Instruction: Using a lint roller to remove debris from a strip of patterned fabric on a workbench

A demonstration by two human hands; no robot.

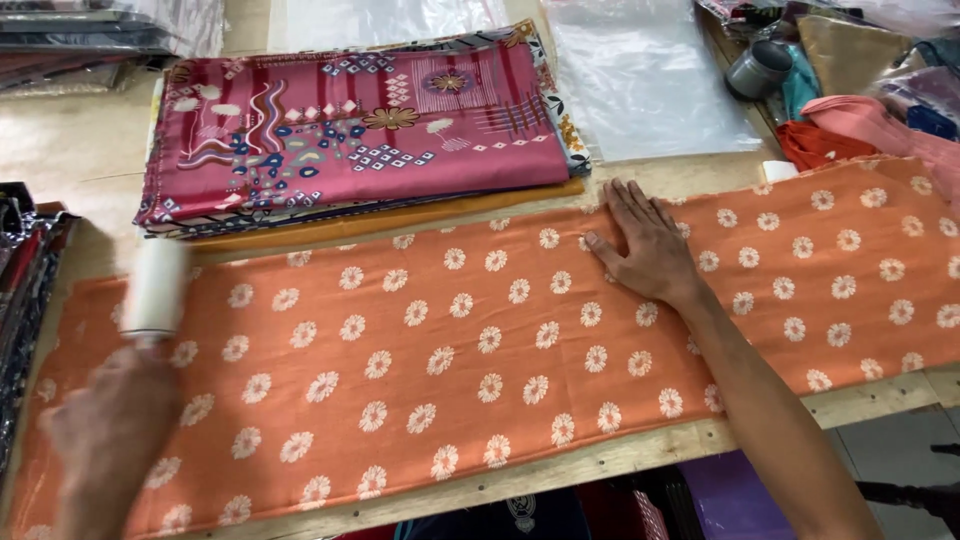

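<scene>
An orange cloth with white flower print lies spread lengthwise across the wooden table. My left hand, blurred, grips the handle of a white lint roller whose roll rests on the cloth's left end. My right hand lies flat, fingers spread, pressing the cloth near its far edge at centre right.
A stack of folded fabrics topped by a magenta patterned piece lies behind the cloth. Clear plastic bags sit at the back. A grey tape roll and coral and red cloths are at the far right. Dark fabrics line the left edge.
</scene>
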